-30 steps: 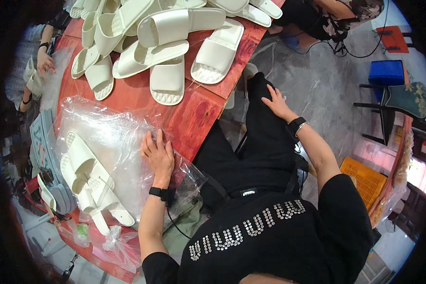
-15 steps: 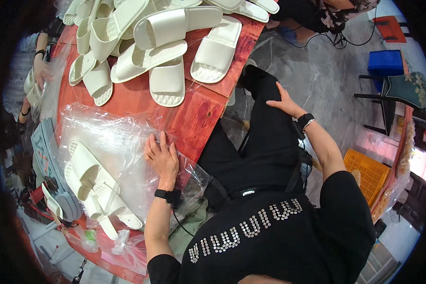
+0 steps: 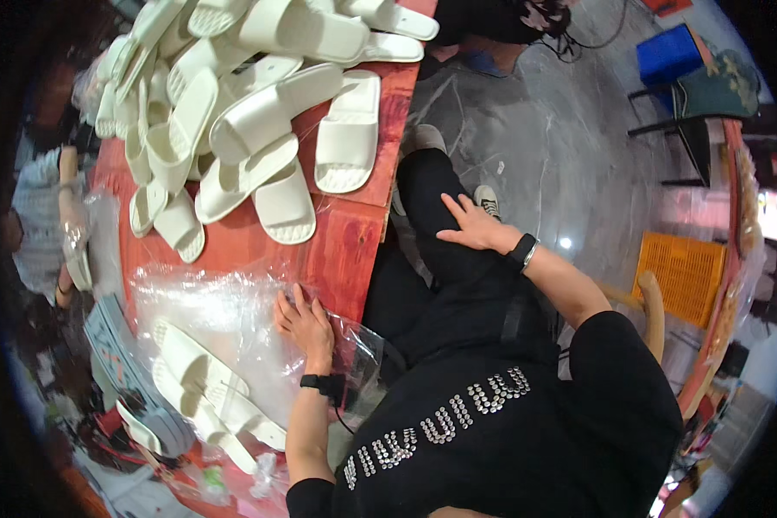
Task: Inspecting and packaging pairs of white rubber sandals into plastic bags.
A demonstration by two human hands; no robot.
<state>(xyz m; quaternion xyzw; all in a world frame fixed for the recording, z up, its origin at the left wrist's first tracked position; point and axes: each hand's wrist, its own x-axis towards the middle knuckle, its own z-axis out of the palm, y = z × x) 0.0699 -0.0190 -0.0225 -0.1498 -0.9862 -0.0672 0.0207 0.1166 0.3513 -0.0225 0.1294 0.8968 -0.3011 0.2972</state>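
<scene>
Both hands are open and grip nothing. The left hand (image 3: pixel 305 321) lies flat, palm down with fingers spread, on a clear plastic bag (image 3: pixel 233 332) that sits on the red table (image 3: pixel 341 250) close to its near edge, the edge beside the person's body. A dark band (image 3: pixel 318 382) circles that wrist. Inside the bag, toward the table's left side, lie several cream slippers (image 3: pixel 203 388), packed side by side and well apart from the fingers. The bag's loose end hangs crumpled over the table edge just beside the wrist. The right hand (image 3: pixel 475 229) rests off the table, fingers extended, on the person's black trouser leg (image 3: pixel 436 198), with a black watch (image 3: pixel 521 251) on its wrist. At the far end of the table a loose pile of cream slippers (image 3: pixel 250 121) spreads across the red surface, some stacked on one another. Beyond the table's left edge another person's arm (image 3: pixel 65 186) shows. A yellow crate (image 3: pixel 682 276) stands on the grey floor (image 3: pixel 544 147) to the right.
</scene>
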